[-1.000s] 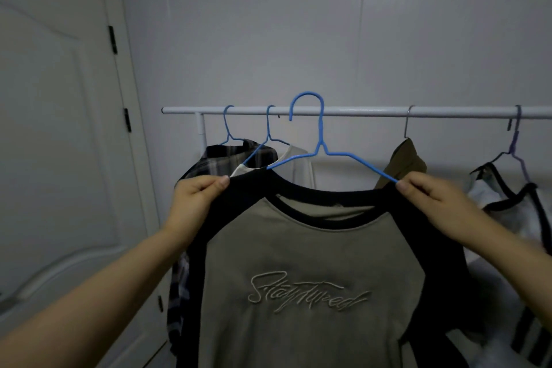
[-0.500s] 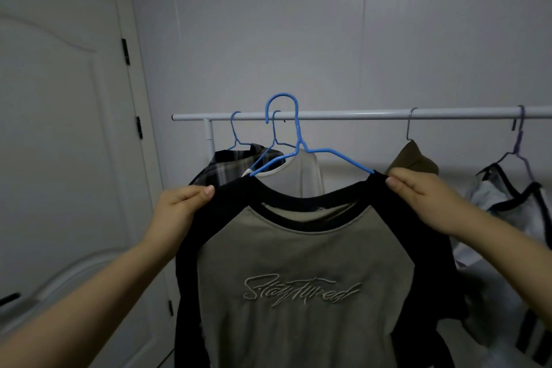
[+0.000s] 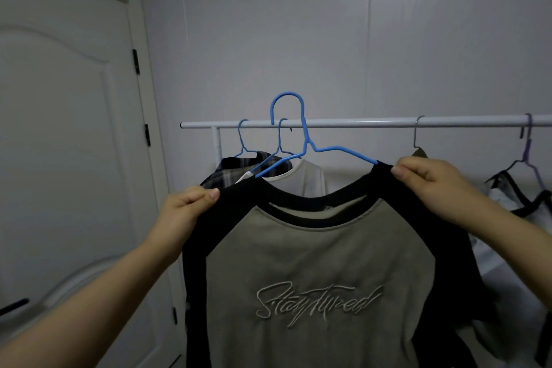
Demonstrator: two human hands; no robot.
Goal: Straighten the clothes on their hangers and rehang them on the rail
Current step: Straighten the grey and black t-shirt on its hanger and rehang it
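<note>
I hold up a grey T-shirt with black raglan sleeves and script lettering (image 3: 316,266) on a blue wire hanger (image 3: 301,140). My left hand (image 3: 186,206) pinches its left shoulder and my right hand (image 3: 430,179) pinches its right shoulder, the right side held higher. The hanger's hook rises above the white rail (image 3: 373,122), in front of it and not resting on it. A plaid shirt (image 3: 236,167) and a white top (image 3: 304,176) hang on blue hangers at the rail's left end, behind the held shirt.
An olive garment on a metal hanger (image 3: 418,140) hangs right of centre, mostly hidden by my right hand. A black-and-white garment on a purple hanger (image 3: 528,170) hangs at far right. A white door (image 3: 65,158) stands on the left. A pale wall is behind the rail.
I have carried the shirt leftward along the rail and raised it, so the hook now stands above the rail near the two blue hangers. The right shoulder has lifted higher than the left.
</note>
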